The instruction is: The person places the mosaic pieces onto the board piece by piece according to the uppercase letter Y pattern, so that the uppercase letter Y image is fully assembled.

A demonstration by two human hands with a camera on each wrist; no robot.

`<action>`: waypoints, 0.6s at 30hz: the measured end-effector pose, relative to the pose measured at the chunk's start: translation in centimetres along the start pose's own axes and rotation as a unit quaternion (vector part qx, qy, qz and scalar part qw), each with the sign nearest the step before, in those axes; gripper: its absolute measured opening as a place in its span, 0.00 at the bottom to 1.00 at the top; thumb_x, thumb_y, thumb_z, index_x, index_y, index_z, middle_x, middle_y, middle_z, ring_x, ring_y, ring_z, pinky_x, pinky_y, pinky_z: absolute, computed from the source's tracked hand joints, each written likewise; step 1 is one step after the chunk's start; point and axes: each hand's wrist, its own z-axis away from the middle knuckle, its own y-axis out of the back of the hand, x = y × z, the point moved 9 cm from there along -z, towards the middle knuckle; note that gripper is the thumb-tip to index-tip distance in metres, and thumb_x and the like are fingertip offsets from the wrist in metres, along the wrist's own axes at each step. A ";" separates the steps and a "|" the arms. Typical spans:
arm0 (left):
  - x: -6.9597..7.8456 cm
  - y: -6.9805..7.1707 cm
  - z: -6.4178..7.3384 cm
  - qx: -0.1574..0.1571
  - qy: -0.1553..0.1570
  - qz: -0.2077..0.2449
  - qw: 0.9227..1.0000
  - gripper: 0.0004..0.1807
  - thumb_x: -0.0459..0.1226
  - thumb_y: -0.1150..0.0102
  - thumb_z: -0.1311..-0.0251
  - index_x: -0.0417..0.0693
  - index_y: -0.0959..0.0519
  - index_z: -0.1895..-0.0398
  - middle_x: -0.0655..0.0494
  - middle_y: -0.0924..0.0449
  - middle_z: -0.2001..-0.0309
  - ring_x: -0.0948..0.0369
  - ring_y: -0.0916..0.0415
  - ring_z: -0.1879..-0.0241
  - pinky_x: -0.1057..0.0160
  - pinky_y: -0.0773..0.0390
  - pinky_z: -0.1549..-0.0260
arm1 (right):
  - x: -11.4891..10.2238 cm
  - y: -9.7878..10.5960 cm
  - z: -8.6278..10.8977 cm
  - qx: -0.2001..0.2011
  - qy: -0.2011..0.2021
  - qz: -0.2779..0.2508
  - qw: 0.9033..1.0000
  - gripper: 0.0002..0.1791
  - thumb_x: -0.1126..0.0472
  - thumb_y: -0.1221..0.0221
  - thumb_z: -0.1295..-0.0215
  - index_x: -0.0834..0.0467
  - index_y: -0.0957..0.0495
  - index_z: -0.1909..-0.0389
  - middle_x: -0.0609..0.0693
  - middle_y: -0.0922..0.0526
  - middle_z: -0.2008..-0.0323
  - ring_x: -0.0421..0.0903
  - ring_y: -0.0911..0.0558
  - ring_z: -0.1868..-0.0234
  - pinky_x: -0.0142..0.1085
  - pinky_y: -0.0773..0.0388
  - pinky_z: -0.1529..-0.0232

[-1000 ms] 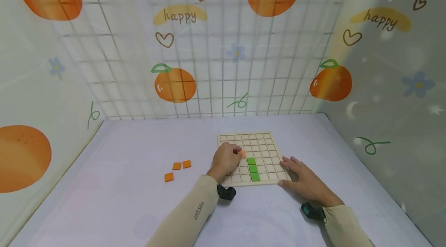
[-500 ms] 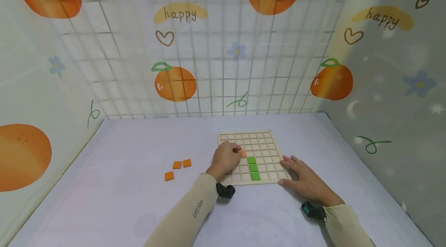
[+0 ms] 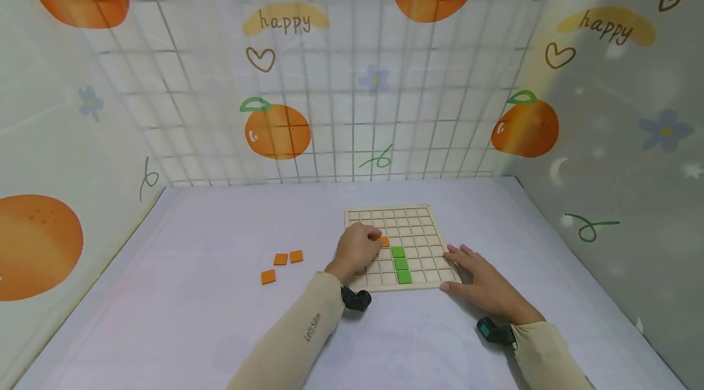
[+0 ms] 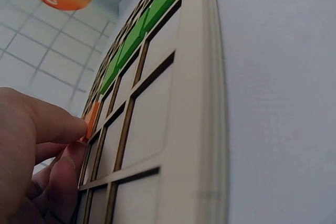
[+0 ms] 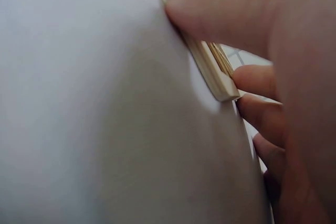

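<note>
A square wooden grid board (image 3: 425,241) lies on the table. My left hand (image 3: 356,252) reaches over its left half and pinches an orange square tile (image 3: 385,242) between thumb and fingertips. In the left wrist view that tile (image 4: 92,118) leans slightly at a cell, partly hidden by the fingers. Three green tiles (image 3: 401,264) fill a column from the bottom row up, just right of and below the orange one. My right hand (image 3: 486,288) rests at the board's near right corner. Its thumb (image 5: 210,14) touches the front edge, while the other fingers lie along the right side.
Three loose orange tiles (image 3: 280,259) lie on the white-covered table (image 3: 181,316) left of the board. Patterned cloth walls (image 3: 621,151) stand on both sides, with a grid-lined one (image 3: 341,103) behind. Each wrist wears a black camera (image 3: 356,299).
The orange tile under my left fingers looks deeper in colour and lower against the board than a second ago. Both hands have kept their places; the head view has shifted slightly.
</note>
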 end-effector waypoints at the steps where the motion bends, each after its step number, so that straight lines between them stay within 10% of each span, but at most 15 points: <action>1: 0.0 0.0 0.0 -0.001 0.001 0.002 1.000 0.13 0.37 0.39 0.37 0.47 0.13 0.51 0.57 0.16 0.51 0.59 0.22 0.49 0.56 0.24 0.49 | 0.0 0.0 0.0 0.000 0.000 -0.001 1.000 0.48 0.31 0.35 0.43 0.56 0.32 0.28 0.53 0.39 0.25 0.62 0.51 0.23 0.67 0.51 0.32; 18: -0.4 1.9 2.3 0.014 0.011 0.115 0.993 0.13 0.41 0.40 0.32 0.49 0.15 0.50 0.63 0.19 0.59 0.61 0.24 0.58 0.56 0.24 0.54 | 0.4 -0.3 -0.2 -0.006 -0.017 0.001 1.000 0.49 0.32 0.35 0.44 0.56 0.33 0.28 0.54 0.40 0.24 0.62 0.52 0.23 0.68 0.52 0.32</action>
